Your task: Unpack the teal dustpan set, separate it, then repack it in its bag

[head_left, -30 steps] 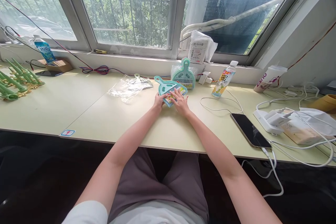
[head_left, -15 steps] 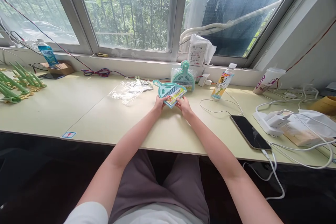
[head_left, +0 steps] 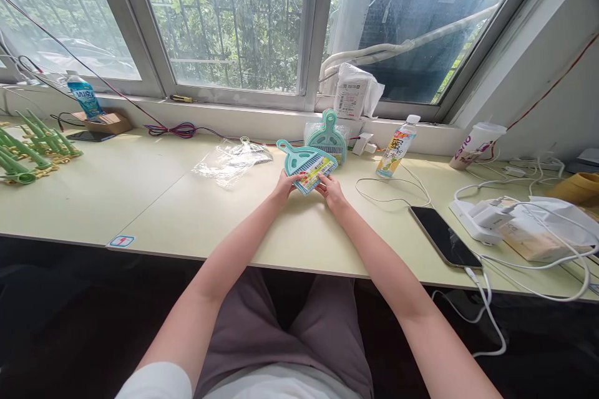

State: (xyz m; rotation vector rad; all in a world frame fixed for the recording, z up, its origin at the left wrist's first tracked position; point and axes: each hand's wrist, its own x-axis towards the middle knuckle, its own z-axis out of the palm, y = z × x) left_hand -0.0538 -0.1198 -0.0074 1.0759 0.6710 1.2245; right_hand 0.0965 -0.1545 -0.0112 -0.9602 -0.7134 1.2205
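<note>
At the middle of the desk, my left hand and right hand pinch the nearer green dustpan by its low sides; I should squeeze softly, so its card doesn't bend

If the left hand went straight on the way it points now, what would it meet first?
The left hand would first meet the tilted mint-green, fan-shaped plastic dustpan set that it grips. Beyond that, a similar mint-green dustpan set farther back looks next in line, though depth is unclear.
</note>
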